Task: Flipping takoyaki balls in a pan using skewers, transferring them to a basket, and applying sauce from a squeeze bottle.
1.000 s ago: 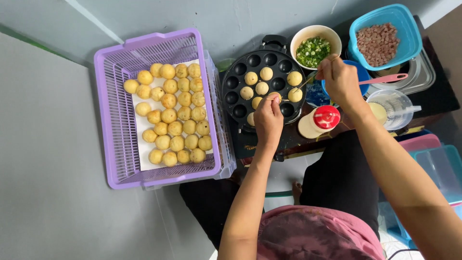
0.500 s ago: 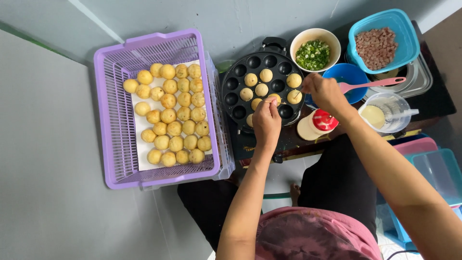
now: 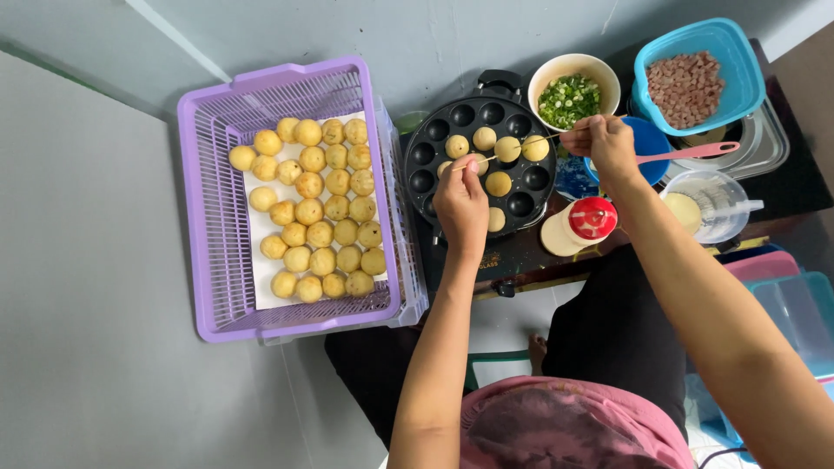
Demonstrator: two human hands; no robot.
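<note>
Over the round black pan (image 3: pixel 489 165), both hands work thin skewers. Left hand (image 3: pixel 461 204), at the pan's 7 o'clock, pinches a skewer (image 3: pixel 483 159) pointing toward 2 o'clock; right hand (image 3: pixel 602 143), at 3 o'clock, is closed on another skewer (image 3: pixel 540 139) touching a ball (image 3: pixel 507 148) (golden, mid-pan). Purple basket (image 3: pixel 207 200) of finished balls sits at 9 o'clock.

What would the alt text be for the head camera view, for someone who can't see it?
Seen from above, a person's left hand and right hand work thin skewers over golden dough balls in a round black moulded pan. Left of it, a purple basket holds rows of finished balls; bowls of chopped greens and diced meat sit behind.
</note>
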